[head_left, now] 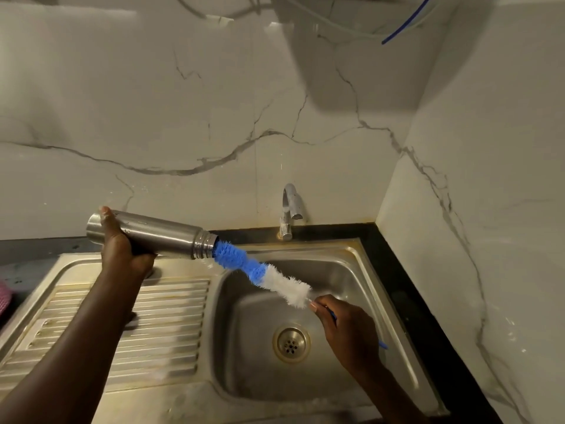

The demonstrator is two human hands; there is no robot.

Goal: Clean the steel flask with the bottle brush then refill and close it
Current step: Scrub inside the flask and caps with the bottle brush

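Left grip (122, 243) wraps the tilted flask (153, 232); my right grip (342, 325) pinches the brush (263, 272) handle, bristles at the flask's mouth over the sink (360, 264).

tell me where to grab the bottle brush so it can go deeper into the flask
Probably best held by the thin blue handle, from the sink side behind the bristles, where the right hand pinches it now. The bottle brush has soft blue and white bristles along most of its visible length, and only its tip sits in the mouth of the tilted steel flask, so fingers on the bristles would block its entry.
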